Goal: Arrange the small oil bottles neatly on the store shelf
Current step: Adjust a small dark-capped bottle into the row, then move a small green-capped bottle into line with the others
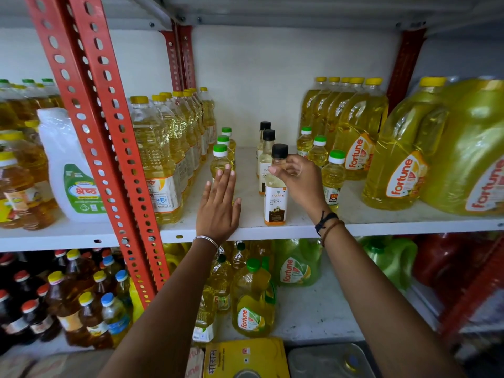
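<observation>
On the white shelf [381,218] stand three rows of small bottles. At the left is a row of three green-capped yellow oil bottles [221,159]. My left hand [218,205] is flat and open, its fingertips touching the front one. In the middle stands a row of three black-capped coconut oil bottles. My right hand [297,178] pinches the neck of the front black-capped bottle [275,203], which stands upright near the shelf's edge. Three more green-capped small bottles [333,175] stand in a row behind my right hand.
Tall yellow-capped oil bottles [161,156] line the left side next to a red perforated upright [109,148]. Big Fortune jugs [403,170] fill the right side. The lower shelf holds more jugs and bottles. A white jug [73,173] stands further left.
</observation>
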